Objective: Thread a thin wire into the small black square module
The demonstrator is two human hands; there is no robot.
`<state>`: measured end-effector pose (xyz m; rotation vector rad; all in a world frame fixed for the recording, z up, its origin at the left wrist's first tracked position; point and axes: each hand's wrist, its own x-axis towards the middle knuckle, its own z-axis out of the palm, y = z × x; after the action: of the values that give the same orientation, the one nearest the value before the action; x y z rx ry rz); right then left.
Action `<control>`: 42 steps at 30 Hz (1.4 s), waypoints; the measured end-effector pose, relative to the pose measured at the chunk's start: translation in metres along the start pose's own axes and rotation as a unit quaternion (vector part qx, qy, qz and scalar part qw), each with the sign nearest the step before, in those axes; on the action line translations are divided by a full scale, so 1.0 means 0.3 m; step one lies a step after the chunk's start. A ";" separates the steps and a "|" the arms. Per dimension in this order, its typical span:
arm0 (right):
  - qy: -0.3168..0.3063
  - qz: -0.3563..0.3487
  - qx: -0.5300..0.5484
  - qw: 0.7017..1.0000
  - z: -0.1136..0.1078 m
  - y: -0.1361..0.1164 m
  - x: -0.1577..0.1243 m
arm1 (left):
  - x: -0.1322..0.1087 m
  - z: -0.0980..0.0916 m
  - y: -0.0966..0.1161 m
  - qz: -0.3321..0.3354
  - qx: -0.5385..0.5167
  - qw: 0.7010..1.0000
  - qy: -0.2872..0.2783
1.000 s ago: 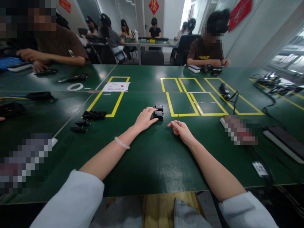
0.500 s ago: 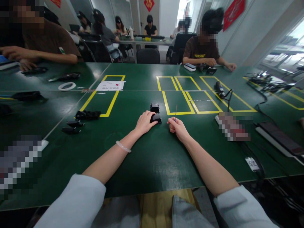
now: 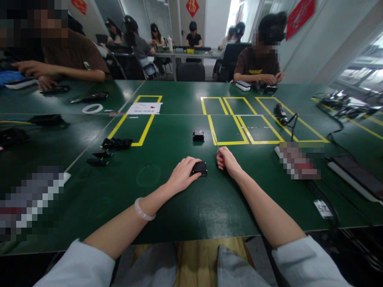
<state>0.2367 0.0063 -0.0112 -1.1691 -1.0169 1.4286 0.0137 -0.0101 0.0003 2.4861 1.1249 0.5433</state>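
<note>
My left hand is closed on a small black box-shaped part lying on the green table, thumb on its near side and fingers over its far left edge. A second black box-shaped part rests a little farther off, apart from both hands. Just to the right, my right hand is closed around a thin, narrow tool whose tip points away and slightly left. Its exact kind is too fine to tell, and the fingers hide its lower end.
Several black parts lie to the left by yellow tape outlines. A paper sheet and a white ring are farther back. Phone-like devices and cables lie right. Across the table, a co-worker handles something small.
My left hand has drawn the nearer black part toward me, away from the other one. My right hand still holds the thin tool, now tilted more to the left.
</note>
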 end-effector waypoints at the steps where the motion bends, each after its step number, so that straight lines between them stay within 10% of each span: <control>1: 0.002 -0.005 -0.007 1.000 0.001 0.003 -0.001 | -0.008 -0.002 0.006 -0.001 -0.003 1.000 0.000; 26: 0.071 -0.164 -0.011 0.984 -0.048 -0.066 -0.004 | -0.013 -0.028 -0.016 0.010 -0.042 0.999 -0.028; 33: 0.145 -0.288 -0.179 0.929 0.053 -0.188 -0.120 | -0.012 -0.023 -0.017 0.010 -0.039 0.999 -0.022; 42: 0.093 -0.310 -0.364 0.874 0.128 -0.159 -0.184 | -0.009 -0.015 -0.022 0.010 -0.034 0.999 -0.019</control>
<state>0.2100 -0.0414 0.0506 -1.2839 -1.6704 0.4013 0.0058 -0.0074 0.0004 2.4404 1.0511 0.5300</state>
